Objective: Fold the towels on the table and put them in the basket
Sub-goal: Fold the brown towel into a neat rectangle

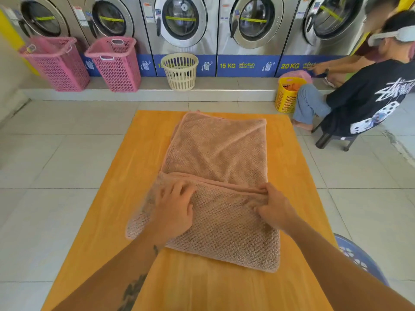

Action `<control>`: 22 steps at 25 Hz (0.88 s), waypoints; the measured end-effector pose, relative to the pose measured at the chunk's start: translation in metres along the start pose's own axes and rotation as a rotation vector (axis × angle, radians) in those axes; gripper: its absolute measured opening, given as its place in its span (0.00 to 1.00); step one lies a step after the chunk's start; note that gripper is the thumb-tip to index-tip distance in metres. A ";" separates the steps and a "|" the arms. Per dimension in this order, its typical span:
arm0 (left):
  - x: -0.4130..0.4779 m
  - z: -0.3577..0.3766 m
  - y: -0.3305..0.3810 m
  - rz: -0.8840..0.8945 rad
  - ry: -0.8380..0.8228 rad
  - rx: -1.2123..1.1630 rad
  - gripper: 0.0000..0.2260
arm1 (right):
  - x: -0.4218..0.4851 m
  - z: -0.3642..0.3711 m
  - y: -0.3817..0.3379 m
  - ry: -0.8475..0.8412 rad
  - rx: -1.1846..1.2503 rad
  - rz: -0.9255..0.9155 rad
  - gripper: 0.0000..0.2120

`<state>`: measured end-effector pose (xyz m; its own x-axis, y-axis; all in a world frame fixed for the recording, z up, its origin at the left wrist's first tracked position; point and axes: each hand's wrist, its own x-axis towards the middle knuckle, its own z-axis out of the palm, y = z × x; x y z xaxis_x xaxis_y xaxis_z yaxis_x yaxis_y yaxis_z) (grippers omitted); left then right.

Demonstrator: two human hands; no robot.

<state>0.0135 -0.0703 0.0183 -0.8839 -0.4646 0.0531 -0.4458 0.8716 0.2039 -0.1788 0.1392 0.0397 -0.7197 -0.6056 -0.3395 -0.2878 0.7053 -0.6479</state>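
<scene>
One pinkish towel (215,176) is laid lengthwise on the orange table (107,198), partly folded: its near end has been brought up over the middle. The left hand (173,212) is pressed flat on that flap, fingers spread and loose, nothing gripped. The folded hem is pinched by the right hand (272,207). More folding looks needed, then the basket (probably the blue one (357,257) at the right edge, barely seen). No finished towels can be seen.

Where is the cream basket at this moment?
In the head view, the cream basket stands on the step at the far side, in front of the middle washing machine, right of the two pink baskets.
</scene>
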 end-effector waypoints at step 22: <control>0.073 -0.072 -0.031 -0.591 0.024 -0.439 0.25 | 0.064 -0.075 -0.044 0.075 0.137 -0.068 0.16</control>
<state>-0.0269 -0.1422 0.0865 -0.5081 -0.8450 -0.1665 -0.7448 0.3340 0.5776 -0.2598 0.0972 0.0974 -0.7483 -0.6171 -0.2433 -0.2518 0.6036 -0.7564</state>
